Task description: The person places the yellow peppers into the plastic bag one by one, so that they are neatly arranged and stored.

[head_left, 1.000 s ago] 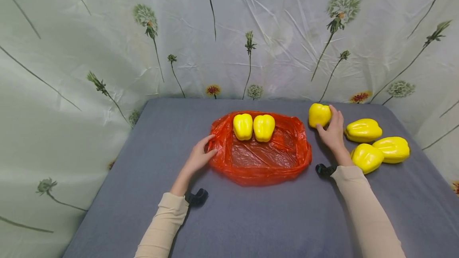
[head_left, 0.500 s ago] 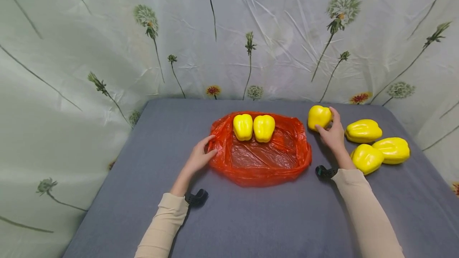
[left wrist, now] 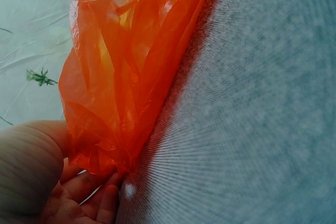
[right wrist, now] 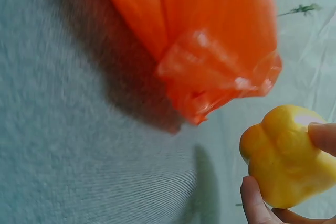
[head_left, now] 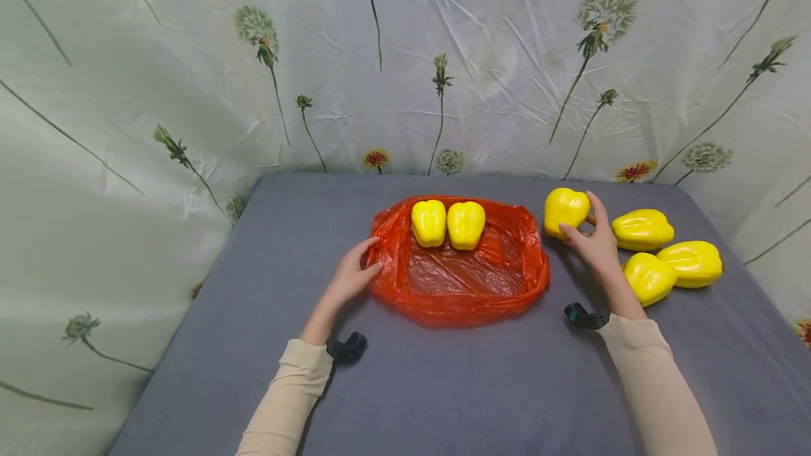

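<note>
Head cam: lighting even, mod. bright, diffuse; sheen on curtain [head_left: 488,108], glare spots on yellow peppers [head_left: 465,226], soft shadow alongside R sleeve [head_left: 662,385]. L wrist cam: cool cast, dark shadow along red bag [left wrist: 113,85], grey cloth [left wrist: 262,103] grainy. R wrist cam: bag blurred, w/ glare on folds.

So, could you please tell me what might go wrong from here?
The smooth, glossy yellow bell pepper could slip, since the right-hand grip holds it by thumb and fingers only. The thin, crumpled red plastic bag may shift or fold if bumped, as the left-hand grip is at just one end. Setting the pepper inside might knock the two glossy yellow peppers sitting close together there.
</note>
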A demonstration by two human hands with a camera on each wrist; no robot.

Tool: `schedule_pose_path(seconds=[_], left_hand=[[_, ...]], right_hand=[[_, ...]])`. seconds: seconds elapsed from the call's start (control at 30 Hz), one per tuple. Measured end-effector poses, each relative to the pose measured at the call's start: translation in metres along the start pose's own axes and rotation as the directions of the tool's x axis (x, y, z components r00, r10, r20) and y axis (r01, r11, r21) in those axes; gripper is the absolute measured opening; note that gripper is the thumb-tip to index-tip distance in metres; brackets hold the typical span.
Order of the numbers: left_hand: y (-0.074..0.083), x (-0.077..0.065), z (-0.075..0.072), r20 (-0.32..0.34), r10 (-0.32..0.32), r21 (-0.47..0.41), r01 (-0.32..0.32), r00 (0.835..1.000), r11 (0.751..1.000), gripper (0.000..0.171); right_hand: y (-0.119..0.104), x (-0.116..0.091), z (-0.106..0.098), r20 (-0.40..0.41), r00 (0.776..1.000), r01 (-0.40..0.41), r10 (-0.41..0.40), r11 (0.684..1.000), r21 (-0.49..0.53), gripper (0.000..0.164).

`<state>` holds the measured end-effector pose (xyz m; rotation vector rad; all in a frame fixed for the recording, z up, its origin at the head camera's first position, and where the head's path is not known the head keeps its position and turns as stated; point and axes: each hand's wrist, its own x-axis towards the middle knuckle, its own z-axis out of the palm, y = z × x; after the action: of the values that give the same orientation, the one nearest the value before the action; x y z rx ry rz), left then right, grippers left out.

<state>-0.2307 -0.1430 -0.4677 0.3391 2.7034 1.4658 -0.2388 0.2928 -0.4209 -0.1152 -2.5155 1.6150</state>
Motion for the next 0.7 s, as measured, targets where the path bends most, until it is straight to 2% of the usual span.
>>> schedule_pose_path(seconds=[0.47, 0.7], left_hand=[[0.002, -0.002, -0.001, 0.008, 0.008, 0.001, -0.008, 1.0, 1.0, 0.055], [0.002, -0.001, 0.0, 0.0, 0.006, -0.004, -0.006, 1.0, 1.0, 0.055]], right_hand=[[-0.023, -0.021, 0.003, 0.014, 0.999, 0.041, -0.042, 0.995, 0.091, 0.078], [-0.035, -0.032, 0.011, 0.061, 0.994, 0.082, -0.088, 0.991, 0.102, 0.075]])
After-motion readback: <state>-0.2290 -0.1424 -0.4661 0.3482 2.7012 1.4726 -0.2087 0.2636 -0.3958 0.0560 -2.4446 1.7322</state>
